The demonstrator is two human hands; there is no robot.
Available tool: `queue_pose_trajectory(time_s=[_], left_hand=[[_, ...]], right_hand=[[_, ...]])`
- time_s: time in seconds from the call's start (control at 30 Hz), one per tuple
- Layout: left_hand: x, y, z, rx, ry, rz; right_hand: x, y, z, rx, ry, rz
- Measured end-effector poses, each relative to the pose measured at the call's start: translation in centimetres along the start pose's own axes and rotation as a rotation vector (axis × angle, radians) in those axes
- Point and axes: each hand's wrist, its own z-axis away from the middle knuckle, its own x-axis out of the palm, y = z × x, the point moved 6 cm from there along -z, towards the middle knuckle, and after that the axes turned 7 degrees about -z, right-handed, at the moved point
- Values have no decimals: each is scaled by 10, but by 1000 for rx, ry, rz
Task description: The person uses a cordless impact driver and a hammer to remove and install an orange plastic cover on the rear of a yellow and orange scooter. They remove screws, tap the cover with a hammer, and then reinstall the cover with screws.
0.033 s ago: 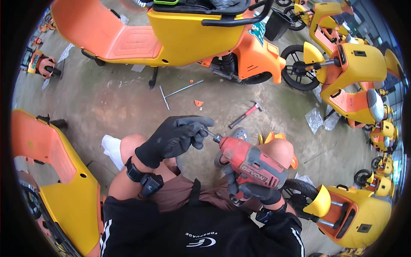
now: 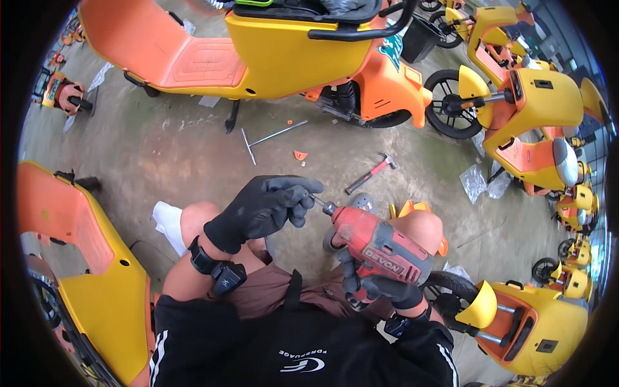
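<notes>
In my right hand point(image 2: 380, 288), gloved in black, is a red and dark grey power driver point(image 2: 377, 248), its nose angled up to the left. My left hand point(image 2: 258, 209), also gloved, pinches the slim metal bit point(image 2: 318, 200) at the driver's tip between curled fingers. Beyond them on the concrete floor point(image 2: 180, 142) lie a red-handled hammer point(image 2: 367, 177), a metal T-handle tool point(image 2: 274, 134) and a small orange piece point(image 2: 300, 155). An orange-yellow part point(image 2: 419, 205) shows behind my right knee.
A yellow and orange scooter point(image 2: 290, 51) spans the top, another point(image 2: 103, 284) stands at left, and more point(image 2: 529, 303) line the right. A black bin point(image 2: 422, 35) stands at top right. Plastic bags point(image 2: 477, 180) lie on the floor at right.
</notes>
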Motion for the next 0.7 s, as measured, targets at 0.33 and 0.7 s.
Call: queue_pose_trajectory(time_s=[0.33, 0.7], left_hand=[[-11, -1, 2, -106, 73, 44], [-4, -7, -1, -208, 7, -87]], right_hand=[[-5, 12, -8, 33, -84, -16], [-11, 12, 1, 8, -56, -62]])
